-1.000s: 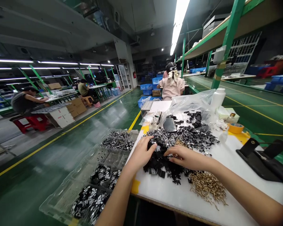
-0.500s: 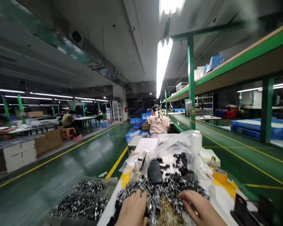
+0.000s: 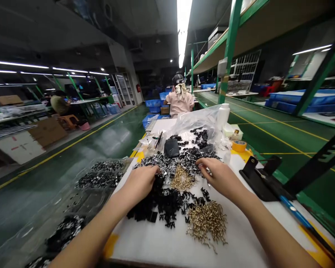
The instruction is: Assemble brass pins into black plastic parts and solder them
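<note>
My left hand (image 3: 142, 182) is curled at the left edge of a heap of small black-and-silver parts (image 3: 190, 158). Its fingertips are mostly hidden, and whatever they pinch is too small to name. On the right side of the same heap, my right hand (image 3: 219, 176) has bent fingers close to the thumb, with a tiny silvery bit showing by them. Between the hands lies a pile of small brass-coloured pieces (image 3: 182, 179). Nearer me are loose black plastic parts (image 3: 167, 204) and a larger pile of bent brass-coloured pieces (image 3: 208, 221). A dark flat object (image 3: 171, 147) rests on the heap.
Clear trays (image 3: 99, 175) of similar parts stand left of the white table (image 3: 145, 242). On the right are a black stand with a blue-handled lever (image 3: 293, 208), orange tape (image 3: 239, 146) and a white bottle (image 3: 223, 115). A person in pink (image 3: 181, 100) sits ahead.
The view has tilted down, bringing my forearms, the near black parts and the larger brass-coloured pile into sight. Both hands stay at the heap's two sides, with fingers curled.
</note>
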`<state>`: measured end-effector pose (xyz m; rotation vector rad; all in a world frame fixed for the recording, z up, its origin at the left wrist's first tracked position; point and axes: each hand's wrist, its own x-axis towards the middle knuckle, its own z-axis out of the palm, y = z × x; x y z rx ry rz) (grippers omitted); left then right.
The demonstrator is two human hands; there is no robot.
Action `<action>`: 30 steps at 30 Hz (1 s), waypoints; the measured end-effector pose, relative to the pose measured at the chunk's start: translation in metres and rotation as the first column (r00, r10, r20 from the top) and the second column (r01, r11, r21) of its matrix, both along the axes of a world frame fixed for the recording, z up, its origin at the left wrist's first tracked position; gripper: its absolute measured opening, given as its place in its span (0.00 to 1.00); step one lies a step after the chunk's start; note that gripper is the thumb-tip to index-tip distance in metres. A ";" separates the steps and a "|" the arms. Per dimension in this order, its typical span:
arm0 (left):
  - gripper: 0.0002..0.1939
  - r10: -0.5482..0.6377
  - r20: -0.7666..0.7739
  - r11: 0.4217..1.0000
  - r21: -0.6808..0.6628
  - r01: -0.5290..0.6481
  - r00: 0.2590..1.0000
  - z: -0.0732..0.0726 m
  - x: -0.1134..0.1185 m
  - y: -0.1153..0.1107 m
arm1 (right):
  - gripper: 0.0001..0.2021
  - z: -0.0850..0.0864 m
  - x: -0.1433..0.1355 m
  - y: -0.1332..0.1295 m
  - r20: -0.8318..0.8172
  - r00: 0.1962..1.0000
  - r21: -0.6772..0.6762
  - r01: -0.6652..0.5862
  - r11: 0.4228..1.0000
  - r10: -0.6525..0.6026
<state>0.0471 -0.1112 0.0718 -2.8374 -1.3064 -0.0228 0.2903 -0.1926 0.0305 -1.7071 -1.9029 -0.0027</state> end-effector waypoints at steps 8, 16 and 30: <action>0.12 0.051 -0.151 0.997 0.057 -0.043 0.987 -0.007 0.016 -0.007 | 0.10 -0.009 0.003 0.003 -0.019 0.999 -0.070 -0.035 0.997 0.033; 0.13 0.077 -0.096 0.989 0.133 -0.064 0.992 -0.009 0.018 -0.005 | 0.10 -0.014 0.007 0.008 -0.029 0.999 -0.067 -0.031 0.997 0.029; 0.19 0.017 0.323 1.000 0.002 -0.018 0.946 0.009 0.039 0.009 | 0.10 -0.018 0.003 0.006 0.107 0.994 -0.019 -0.024 1.000 0.025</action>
